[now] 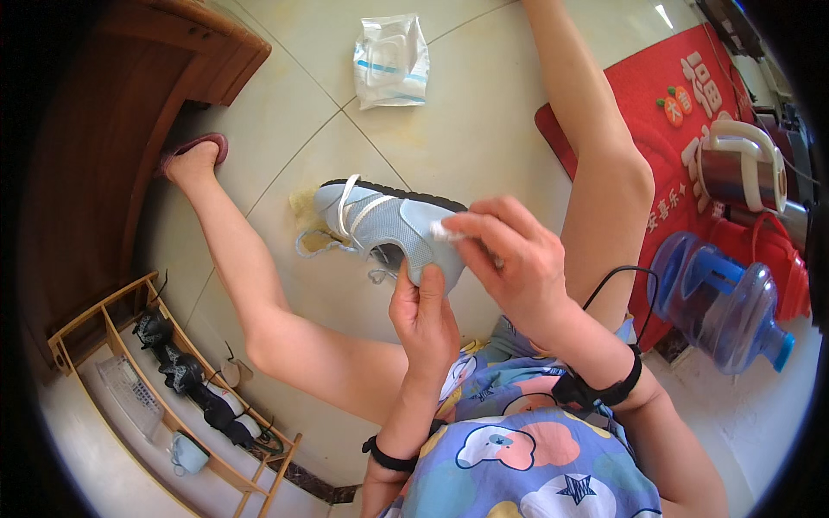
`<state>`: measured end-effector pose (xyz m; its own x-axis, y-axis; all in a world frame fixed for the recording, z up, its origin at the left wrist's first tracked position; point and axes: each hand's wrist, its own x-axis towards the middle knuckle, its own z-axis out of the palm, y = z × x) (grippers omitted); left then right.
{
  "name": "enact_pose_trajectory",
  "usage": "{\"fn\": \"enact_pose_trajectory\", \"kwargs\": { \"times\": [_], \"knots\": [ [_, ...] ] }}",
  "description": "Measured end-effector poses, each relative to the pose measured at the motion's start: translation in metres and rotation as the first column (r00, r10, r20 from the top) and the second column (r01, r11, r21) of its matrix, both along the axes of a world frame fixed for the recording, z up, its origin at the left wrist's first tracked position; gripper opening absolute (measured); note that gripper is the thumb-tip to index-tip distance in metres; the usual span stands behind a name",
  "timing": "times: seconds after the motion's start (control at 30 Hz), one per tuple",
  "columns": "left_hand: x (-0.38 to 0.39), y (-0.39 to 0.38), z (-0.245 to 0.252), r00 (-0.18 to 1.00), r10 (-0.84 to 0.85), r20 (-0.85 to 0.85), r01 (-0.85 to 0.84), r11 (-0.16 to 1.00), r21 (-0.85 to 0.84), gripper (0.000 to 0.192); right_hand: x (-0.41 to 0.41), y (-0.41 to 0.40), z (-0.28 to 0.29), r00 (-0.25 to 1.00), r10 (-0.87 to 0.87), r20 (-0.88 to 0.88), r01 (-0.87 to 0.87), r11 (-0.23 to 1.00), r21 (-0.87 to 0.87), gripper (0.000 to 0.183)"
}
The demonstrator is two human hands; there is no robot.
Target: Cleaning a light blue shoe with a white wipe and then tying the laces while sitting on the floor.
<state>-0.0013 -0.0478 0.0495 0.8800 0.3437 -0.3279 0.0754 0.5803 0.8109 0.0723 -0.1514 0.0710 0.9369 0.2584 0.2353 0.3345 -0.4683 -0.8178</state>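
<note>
A light blue sneaker (382, 217) with a black sole and white and blue laces is held on its side above the tiled floor, between my knees. My left hand (424, 317) grips it at the heel collar, thumb on the outside. In the fingertips of my right hand (518, 252) is a small crumpled white wipe (445, 231), against the blue panel near the shoe's heel. A yellowish cloth (304, 220) lies on the floor beyond the toe, partly hidden by the shoe. Farther ahead is a white pack of wipes (390, 65) on the tiles.
To the left are a wooden cabinet (129, 116) and a wooden shoe rack (113, 330) holding several shoes and a clear plastic basket (129, 395). On the right lie a red mat (641, 110), a blue water jug (712, 298), a red container (783, 278) and a steel kettle (741, 171).
</note>
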Motion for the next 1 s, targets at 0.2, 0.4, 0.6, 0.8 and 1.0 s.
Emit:
{"fn": "enact_pose_trajectory", "kwargs": {
  "times": [0.2,0.4,0.6,0.8,1.0],
  "knots": [
    [-0.007,-0.008,-0.009,0.999,0.006,-0.04,-0.006,1.0,-0.003,0.036,0.009,0.005,-0.004,0.995,0.062,0.075,-0.058,0.997,-0.057,0.017],
    [-0.013,0.002,-0.011,1.0,0.003,-0.023,-0.004,0.999,-0.051,0.038,0.008,0.003,0.007,0.987,0.151,0.05,-0.144,0.982,-0.124,0.018],
    [-0.033,0.001,-0.019,0.997,-0.059,-0.055,0.057,0.997,-0.045,0.041,0.017,0.01,0.002,0.973,0.222,-0.06,-0.229,0.959,-0.167,0.013],
    [-0.039,0.024,-0.008,0.997,0.013,-0.079,-0.015,0.999,-0.031,0.042,0.015,0.016,0.014,0.942,0.301,-0.149,-0.318,0.941,-0.112,0.011],
    [-0.055,0.037,-0.013,0.997,-0.02,-0.08,0.009,0.99,-0.139,0.044,0.016,0.013,0.013,0.898,0.38,-0.221,-0.396,0.918,-0.032,0.011]
  ]
}}
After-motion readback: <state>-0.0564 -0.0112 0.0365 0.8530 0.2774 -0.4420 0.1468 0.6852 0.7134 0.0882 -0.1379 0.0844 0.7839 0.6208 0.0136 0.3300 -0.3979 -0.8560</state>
